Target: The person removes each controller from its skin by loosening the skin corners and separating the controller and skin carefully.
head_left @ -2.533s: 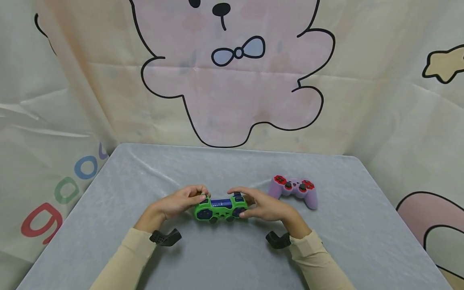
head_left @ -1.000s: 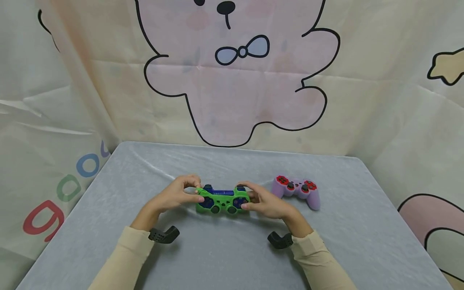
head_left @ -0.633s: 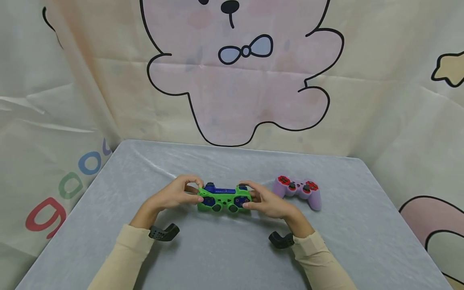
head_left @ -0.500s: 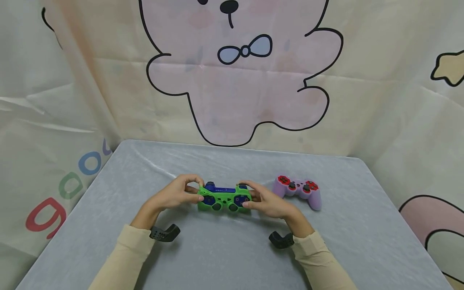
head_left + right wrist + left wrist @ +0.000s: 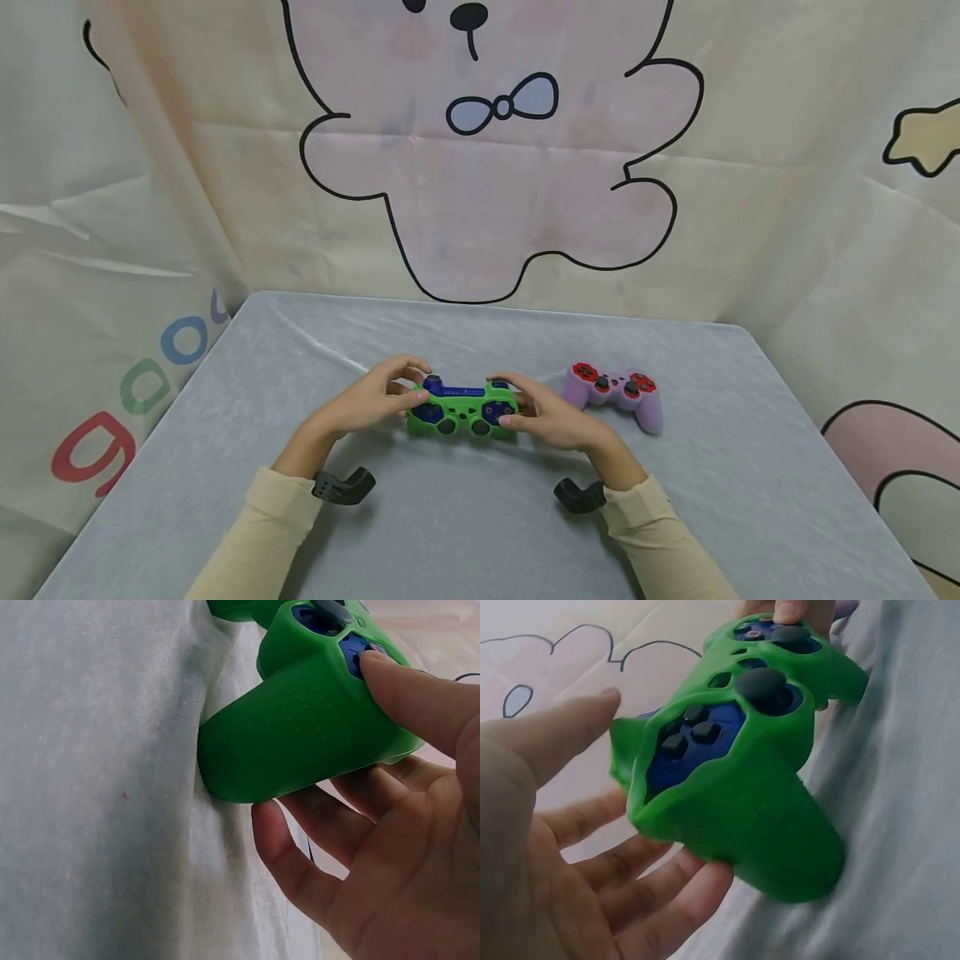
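1. Left hand (image 5: pixel 367 400) has let its thumb and fingertips slip a little farther since before.
2. Cartoon curtain (image 5: pixel 480 217) hangs at the far side.
3. Grey cloth-topped table (image 5: pixel 465 533) looks soft.
4. Green-and-blue game controller (image 5: pixel 467 406) is mid-table, left of the purple game controller (image 5: pixel 615 394). Probably light and hard, its rubbery green cover (image 5: pixel 780 825) bendy; hold both ends.
5. Right hand (image 5: pixel 551 417) pinches its right end; left fingers are loose and spread.
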### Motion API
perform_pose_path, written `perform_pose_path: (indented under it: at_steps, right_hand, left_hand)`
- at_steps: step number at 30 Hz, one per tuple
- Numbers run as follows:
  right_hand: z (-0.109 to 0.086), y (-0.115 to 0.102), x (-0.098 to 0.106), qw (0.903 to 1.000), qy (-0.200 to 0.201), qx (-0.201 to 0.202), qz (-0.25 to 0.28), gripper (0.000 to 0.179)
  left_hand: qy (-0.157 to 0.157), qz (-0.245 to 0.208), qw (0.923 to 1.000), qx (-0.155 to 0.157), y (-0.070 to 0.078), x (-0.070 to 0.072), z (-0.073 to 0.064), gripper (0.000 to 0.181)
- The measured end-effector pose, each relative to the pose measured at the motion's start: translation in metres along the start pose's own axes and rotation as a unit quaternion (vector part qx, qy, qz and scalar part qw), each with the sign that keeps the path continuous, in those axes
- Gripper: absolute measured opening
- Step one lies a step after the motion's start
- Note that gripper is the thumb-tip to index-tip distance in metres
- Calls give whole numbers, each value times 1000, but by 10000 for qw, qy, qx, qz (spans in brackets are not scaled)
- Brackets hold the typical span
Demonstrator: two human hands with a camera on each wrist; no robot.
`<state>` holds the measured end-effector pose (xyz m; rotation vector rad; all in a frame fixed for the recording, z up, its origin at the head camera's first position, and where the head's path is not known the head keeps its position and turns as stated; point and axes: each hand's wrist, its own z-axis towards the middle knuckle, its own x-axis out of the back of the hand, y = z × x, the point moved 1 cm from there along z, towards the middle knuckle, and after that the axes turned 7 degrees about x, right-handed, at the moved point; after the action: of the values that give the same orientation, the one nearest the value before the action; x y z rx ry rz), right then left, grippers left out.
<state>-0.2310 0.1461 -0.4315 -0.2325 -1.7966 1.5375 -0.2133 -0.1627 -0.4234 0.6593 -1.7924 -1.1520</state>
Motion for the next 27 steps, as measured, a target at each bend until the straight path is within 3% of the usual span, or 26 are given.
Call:
perform_pose_path:
  at_steps: [9, 23, 27]
  right_hand:
    - [-1, 0, 0, 9997, 18, -66, 226, 66]
    - [0, 0, -1, 9992, -4, -54, 396, 67]
    - [-2, -1, -1, 9992, 88, -155, 370, 59]
  left_hand:
    - [10, 287, 9988, 403, 0, -6, 3, 62]
    - [-94, 24, 9997, 216, -5, -5, 4, 60]
    - [-235, -64, 9996, 129, -4, -6, 2, 55]
